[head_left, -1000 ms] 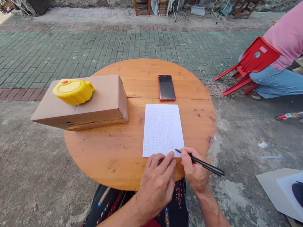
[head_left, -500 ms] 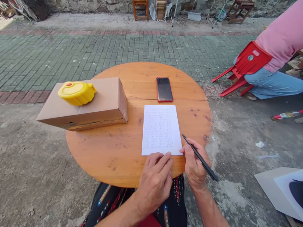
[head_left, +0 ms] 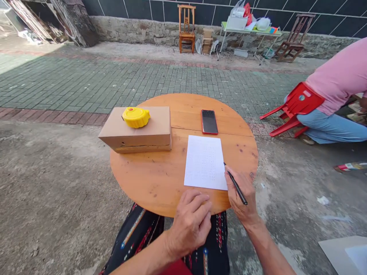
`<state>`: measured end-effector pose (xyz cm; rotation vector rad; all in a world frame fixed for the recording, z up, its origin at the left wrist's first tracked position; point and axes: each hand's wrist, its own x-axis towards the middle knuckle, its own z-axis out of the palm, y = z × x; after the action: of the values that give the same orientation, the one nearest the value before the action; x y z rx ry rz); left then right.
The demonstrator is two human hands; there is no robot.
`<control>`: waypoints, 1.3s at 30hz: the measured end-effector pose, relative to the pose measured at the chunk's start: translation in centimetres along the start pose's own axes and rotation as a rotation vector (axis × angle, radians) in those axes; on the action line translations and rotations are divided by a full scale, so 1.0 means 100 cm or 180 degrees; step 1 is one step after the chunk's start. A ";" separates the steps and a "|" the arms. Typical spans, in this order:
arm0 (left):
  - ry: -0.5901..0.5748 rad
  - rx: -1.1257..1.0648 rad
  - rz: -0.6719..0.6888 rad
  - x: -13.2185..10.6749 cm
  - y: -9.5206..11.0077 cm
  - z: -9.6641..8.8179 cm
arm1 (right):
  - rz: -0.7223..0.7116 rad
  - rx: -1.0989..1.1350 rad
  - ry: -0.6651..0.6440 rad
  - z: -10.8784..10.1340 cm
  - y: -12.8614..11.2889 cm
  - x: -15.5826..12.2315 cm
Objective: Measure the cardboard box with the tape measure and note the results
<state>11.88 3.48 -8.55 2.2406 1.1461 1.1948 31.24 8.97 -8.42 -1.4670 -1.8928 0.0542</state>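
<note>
A white sheet of paper [head_left: 204, 161] covered in small print lies on a round wooden table [head_left: 160, 179]. My right hand [head_left: 242, 193] grips a black pen [head_left: 235, 184] beside the sheet's lower right corner, tip pointing up and left. My left hand [head_left: 190, 221] rests at the table's near edge just below the sheet, fingers curled and pressed together, nothing visible in them. A red-cased phone [head_left: 209, 122] lies face up beyond the paper. A yellow tape measure [head_left: 135, 117] sits on a cardboard box [head_left: 137, 130] at the table's left.
A person in a pink top and blue trousers [head_left: 335, 91] sits on a tipped red plastic chair [head_left: 295, 107] at the right. Wooden chairs [head_left: 186, 28] and a cluttered small table [head_left: 249, 26] stand by the far wall. A board [head_left: 344, 252] lies on the ground, lower right.
The view has pulled back and tilted up, showing the far wall. My left hand slid off the paper to the table edge. The pen lifted from the sheet's bottom edge and turned more upright.
</note>
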 end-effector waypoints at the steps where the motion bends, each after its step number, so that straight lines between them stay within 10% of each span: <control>1: 0.0104 0.0036 -0.0002 -0.005 0.000 -0.007 | -0.0159 -0.0279 -0.0099 -0.003 0.003 0.005; 13: 0.0514 0.1069 -0.0484 -0.094 -0.046 -0.087 | -0.1453 -0.2052 -0.1752 0.018 0.016 0.065; 32: 0.0958 0.1165 -0.0637 -0.117 -0.068 -0.118 | -0.0424 -0.1494 -0.1124 0.007 0.035 0.039; 39: 0.1444 0.0947 -0.1287 -0.086 -0.099 -0.145 | -0.0462 -0.0790 -0.0671 0.010 0.033 0.033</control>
<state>-7.45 1.84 -10.76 1.8277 1.9546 1.4665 33.15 13.37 -8.94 -1.5297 -2.2381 -0.1015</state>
